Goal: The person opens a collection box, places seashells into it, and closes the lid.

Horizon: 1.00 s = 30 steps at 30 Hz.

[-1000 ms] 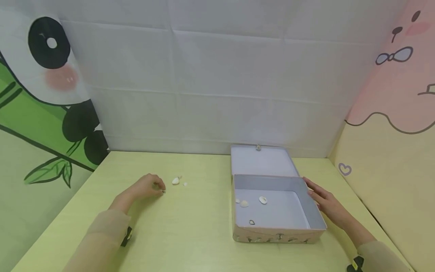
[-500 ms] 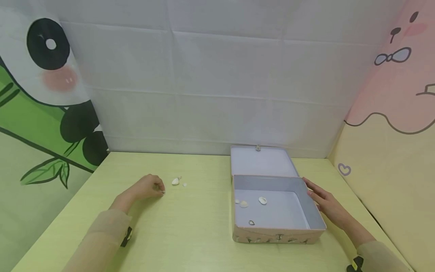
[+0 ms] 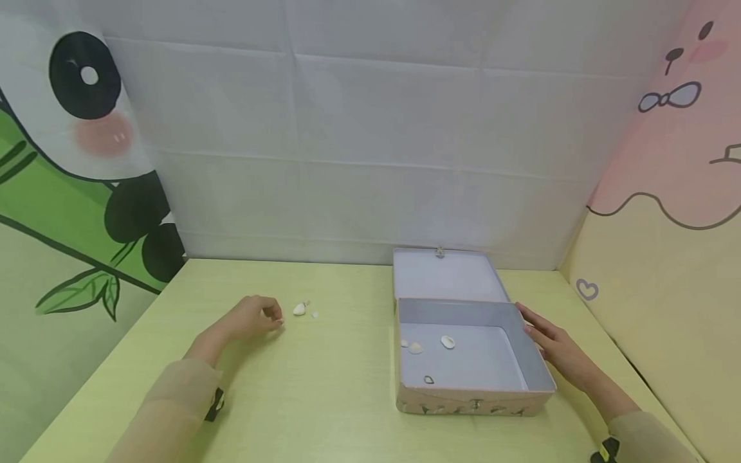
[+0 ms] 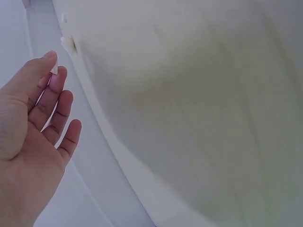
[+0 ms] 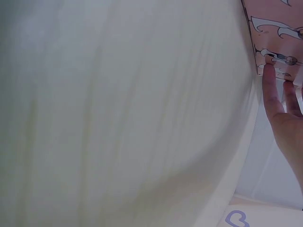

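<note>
**A left hand (image 3: 249, 319) pinched a small white piece (image 4: 55, 70), well left of the box (image 3: 442, 400)**

The left wrist view showed clearly what was only a speck in the head view: the white piece caught between thumb and forefinger, the other fingers loosely bent. It was just above the table (image 3: 336, 373). The right wrist view showed the box's pink printed side, hidden from the head camera, with fingertips of the right hand (image 3: 558, 347) touching it, fingers extended rather than clenched.

A white shell (image 3: 299, 308) and a tiny white bit (image 3: 315, 314) lay just right of the left hand and slightly farther, between it and the box. Inside were an oval shell (image 3: 448, 342), a pale shell (image 3: 415, 348) and a small ring-like piece (image 3: 428, 379); the left wall partly covered another pale bit (image 3: 404, 343).

The box's longer side appeared to run left to right. Its clasp (image 3: 476, 404) faced near, and its lid (image 3: 451, 275) lay back on the far side, by the white backdrop (image 3: 370, 141). The white piece was too small to tell its long axis.
</note>
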Each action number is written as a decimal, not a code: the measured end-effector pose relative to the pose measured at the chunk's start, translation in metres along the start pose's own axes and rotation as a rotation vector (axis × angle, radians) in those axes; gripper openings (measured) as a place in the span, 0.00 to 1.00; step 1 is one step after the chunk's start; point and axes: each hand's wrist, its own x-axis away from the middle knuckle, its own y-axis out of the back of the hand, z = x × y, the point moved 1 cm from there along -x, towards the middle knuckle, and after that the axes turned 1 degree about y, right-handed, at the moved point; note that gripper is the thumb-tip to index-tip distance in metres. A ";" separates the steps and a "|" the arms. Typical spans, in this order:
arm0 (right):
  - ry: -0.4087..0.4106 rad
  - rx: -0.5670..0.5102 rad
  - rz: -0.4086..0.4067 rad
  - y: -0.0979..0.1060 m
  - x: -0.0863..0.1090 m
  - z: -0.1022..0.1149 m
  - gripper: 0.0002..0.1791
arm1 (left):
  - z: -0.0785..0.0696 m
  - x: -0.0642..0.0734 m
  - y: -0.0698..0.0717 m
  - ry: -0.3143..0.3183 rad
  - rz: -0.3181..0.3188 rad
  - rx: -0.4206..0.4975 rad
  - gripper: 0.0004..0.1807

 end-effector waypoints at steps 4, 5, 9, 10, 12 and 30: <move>-0.002 0.008 -0.002 0.000 0.001 0.000 0.29 | -0.008 0.000 0.004 -0.029 -0.032 -0.033 0.03; -0.002 0.010 -0.003 0.000 0.001 0.000 0.29 | -0.011 0.000 0.005 -0.039 -0.042 -0.043 0.03; -0.004 0.013 -0.003 0.000 0.001 0.000 0.29 | -0.021 -0.001 0.009 -0.059 -0.068 -0.046 0.03; -0.005 0.014 -0.004 0.000 0.001 0.000 0.29 | -0.023 -0.001 0.010 -0.060 -0.072 -0.041 0.03; -0.006 0.014 -0.008 0.000 0.000 0.000 0.29 | -0.027 -0.001 0.012 -0.063 -0.079 -0.034 0.03; -0.026 0.075 -0.027 0.001 0.000 -0.001 0.29 | -0.071 -0.005 0.015 -0.101 -0.277 -0.098 0.05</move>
